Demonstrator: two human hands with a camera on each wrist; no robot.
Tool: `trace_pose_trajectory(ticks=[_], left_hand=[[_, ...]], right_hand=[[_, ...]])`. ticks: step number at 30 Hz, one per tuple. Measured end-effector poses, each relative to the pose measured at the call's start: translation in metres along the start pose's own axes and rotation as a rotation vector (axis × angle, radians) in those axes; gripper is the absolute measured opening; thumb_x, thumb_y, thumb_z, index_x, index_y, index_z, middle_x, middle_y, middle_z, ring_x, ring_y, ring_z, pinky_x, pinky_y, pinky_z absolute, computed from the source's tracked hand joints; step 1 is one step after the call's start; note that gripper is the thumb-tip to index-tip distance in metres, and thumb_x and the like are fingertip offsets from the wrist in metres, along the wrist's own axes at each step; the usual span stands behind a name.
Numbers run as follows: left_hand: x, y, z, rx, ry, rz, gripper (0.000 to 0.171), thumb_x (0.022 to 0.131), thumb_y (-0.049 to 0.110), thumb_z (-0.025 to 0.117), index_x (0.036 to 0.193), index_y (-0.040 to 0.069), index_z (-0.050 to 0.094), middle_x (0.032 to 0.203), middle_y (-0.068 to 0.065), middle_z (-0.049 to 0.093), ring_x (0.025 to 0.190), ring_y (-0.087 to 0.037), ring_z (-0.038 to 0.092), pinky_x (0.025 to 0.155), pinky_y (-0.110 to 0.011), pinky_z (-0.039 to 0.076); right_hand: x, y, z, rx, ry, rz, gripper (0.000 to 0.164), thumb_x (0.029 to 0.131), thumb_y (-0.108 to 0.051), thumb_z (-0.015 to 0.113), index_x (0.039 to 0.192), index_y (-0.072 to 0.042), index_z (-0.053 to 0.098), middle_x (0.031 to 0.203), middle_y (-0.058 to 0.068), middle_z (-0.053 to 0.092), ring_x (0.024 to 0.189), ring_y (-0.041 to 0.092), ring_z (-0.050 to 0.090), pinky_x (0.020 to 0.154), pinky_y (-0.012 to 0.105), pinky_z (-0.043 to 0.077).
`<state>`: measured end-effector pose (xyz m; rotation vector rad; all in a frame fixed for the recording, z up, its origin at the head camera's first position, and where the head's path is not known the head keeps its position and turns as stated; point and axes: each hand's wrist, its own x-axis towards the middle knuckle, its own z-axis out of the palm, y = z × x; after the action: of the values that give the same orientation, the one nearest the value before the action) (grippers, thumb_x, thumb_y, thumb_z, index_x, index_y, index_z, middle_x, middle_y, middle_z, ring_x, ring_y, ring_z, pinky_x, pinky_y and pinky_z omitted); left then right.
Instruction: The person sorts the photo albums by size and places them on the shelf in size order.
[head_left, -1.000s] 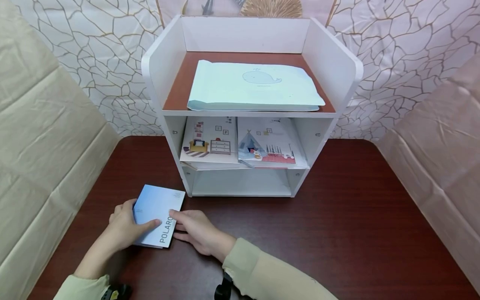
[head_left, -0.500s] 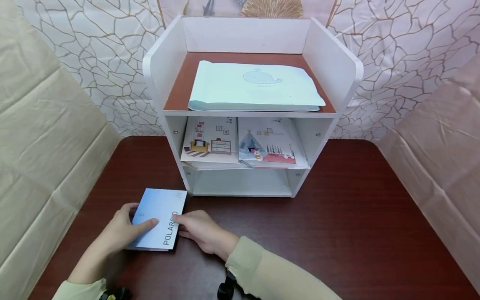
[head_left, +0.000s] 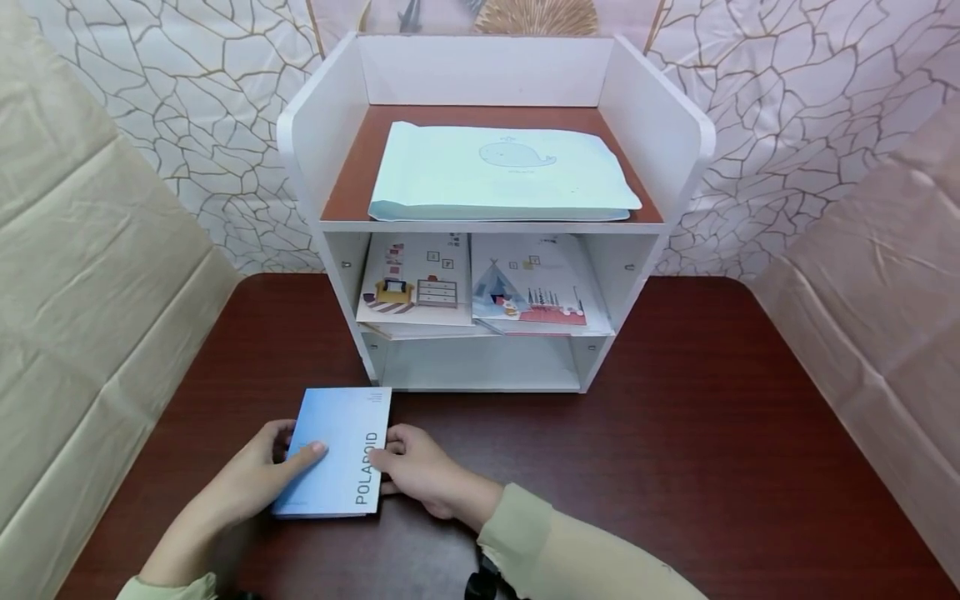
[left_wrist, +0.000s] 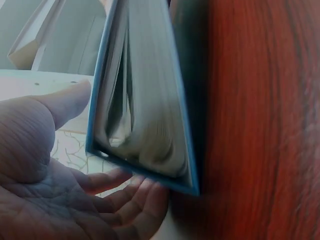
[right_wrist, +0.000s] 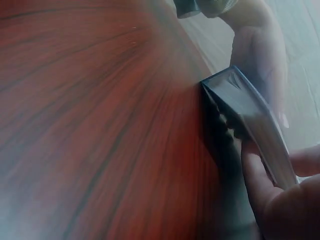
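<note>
A blue photo album (head_left: 337, 425) lettered POLAROID is held between both hands, low over the table at front left. My left hand (head_left: 251, 479) holds its left side, with the thumb on the cover and the fingers round the spine. At the right edge, my right hand (head_left: 435, 475) pinches the album, thumb on top and fingers beneath. In the left wrist view, the album's page edges (left_wrist: 150, 95) show between its covers, above the curled fingers of the left hand (left_wrist: 30, 165). The right wrist view has the right hand (right_wrist: 295, 210) gripping the album (right_wrist: 250, 112) from below.
A white shelf unit (head_left: 303, 158) stands at the back of the dark wooden table (head_left: 720, 433). On its top board lies a pale green whale-print packet (head_left: 502, 179). Illustrated books (head_left: 420, 287) fill the middle shelf. Beige cloth (head_left: 82, 275) hangs at both sides.
Both hands have moved right and slightly toward me, carrying the photo album, which has turned a little and now stands straighter. The shelf and books appear nearly unchanged.
</note>
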<state>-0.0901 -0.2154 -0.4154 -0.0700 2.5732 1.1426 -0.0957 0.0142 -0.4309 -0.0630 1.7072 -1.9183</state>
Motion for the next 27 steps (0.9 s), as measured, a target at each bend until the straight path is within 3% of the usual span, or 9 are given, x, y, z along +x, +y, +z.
trace_pose_trajectory(ticks=[6,9,14,19,27], left_hand=[[0.0,0.007,0.013,-0.098,-0.061,-0.025,0.087,0.088,0.056,0.063,0.141,-0.006,0.032,0.119,-0.017,0.056,0.101,-0.023,0.057,0.075,-0.034,0.053],[0.0,0.014,0.023,-0.196,-0.105,-0.033,0.084,0.087,0.051,0.067,0.142,-0.003,0.033,0.117,-0.015,0.057,0.101,-0.022,0.059,0.077,-0.035,0.054],[0.001,0.03,0.041,-0.333,-0.175,-0.005,0.079,0.088,0.042,0.07,0.143,-0.001,0.034,0.116,-0.015,0.056,0.099,-0.023,0.062,0.077,-0.037,0.056],[0.003,0.043,0.059,-0.361,-0.209,0.057,0.077,0.089,0.039,0.07,0.144,-0.001,0.034,0.115,-0.014,0.057,0.096,-0.021,0.062,0.072,-0.038,0.055],[0.008,0.056,0.078,-0.589,-0.272,0.097,0.076,0.091,0.028,0.07,0.146,-0.001,0.027,0.118,-0.022,0.054,0.102,-0.027,0.06,0.081,-0.042,0.055]], right_hand=[[-0.018,-0.002,-0.028,-0.031,-0.056,-0.011,0.023,0.099,-0.005,0.052,0.12,0.004,0.052,0.104,0.011,0.065,0.092,0.022,0.066,0.076,0.037,0.056],[-0.028,-0.002,-0.047,-0.017,-0.067,-0.011,0.024,0.099,-0.003,0.051,0.121,0.005,0.052,0.106,0.013,0.065,0.093,0.024,0.066,0.076,0.038,0.056],[-0.044,-0.006,-0.076,-0.014,-0.037,-0.014,0.025,0.1,-0.003,0.05,0.122,0.007,0.05,0.107,0.015,0.065,0.093,0.026,0.065,0.077,0.04,0.056],[-0.053,-0.011,-0.099,0.009,-0.006,-0.028,0.029,0.101,-0.006,0.049,0.127,0.008,0.048,0.11,0.017,0.063,0.097,0.025,0.064,0.079,0.04,0.055],[-0.056,-0.011,-0.118,0.059,0.058,-0.038,0.033,0.103,-0.009,0.046,0.131,0.008,0.044,0.115,0.017,0.061,0.1,0.024,0.063,0.082,0.039,0.055]])
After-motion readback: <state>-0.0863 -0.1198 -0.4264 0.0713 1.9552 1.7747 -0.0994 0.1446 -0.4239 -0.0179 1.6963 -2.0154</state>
